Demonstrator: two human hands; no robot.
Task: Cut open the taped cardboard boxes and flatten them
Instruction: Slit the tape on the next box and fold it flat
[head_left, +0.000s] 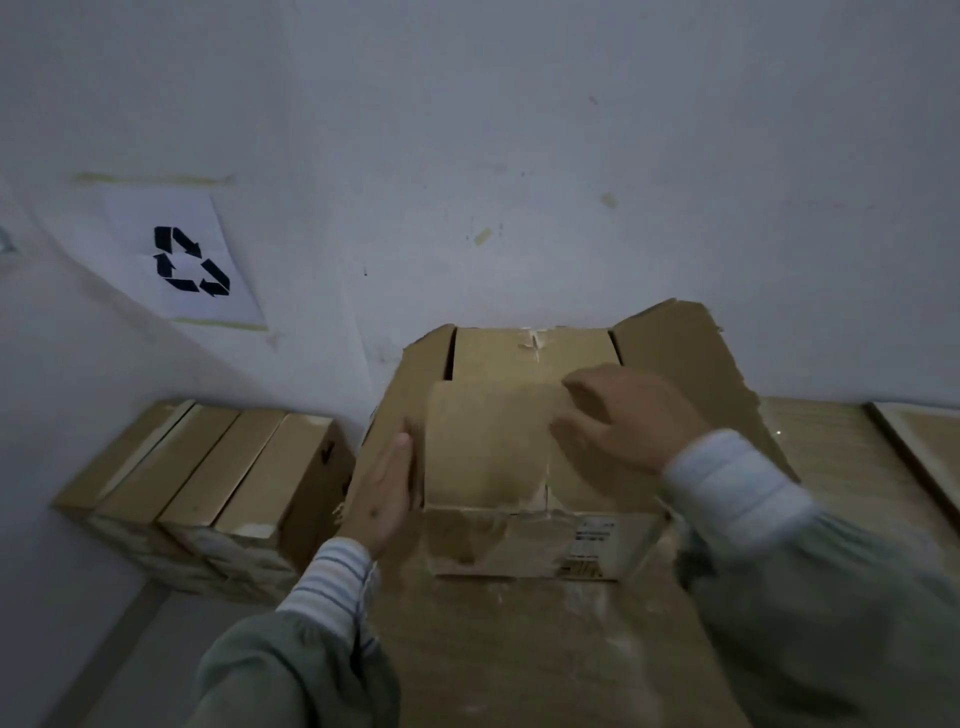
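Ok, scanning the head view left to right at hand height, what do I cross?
Row of stacked boxes → left hand → open box → right hand → wooden tabletop.

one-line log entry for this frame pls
phase: flattening | box: flaps open, on table | left hand: flat against box's left side | right hand: curled fingers on top flap | cutter: not visible

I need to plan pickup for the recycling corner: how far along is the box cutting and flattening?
Done: the box in hand is already open, flaps splayed. In hand: the left hand presses flat on its left side while the right hand rests curled on a top flap; it still stands unflattened. Left: the row of closed boxes by the wall under the recycling sign.
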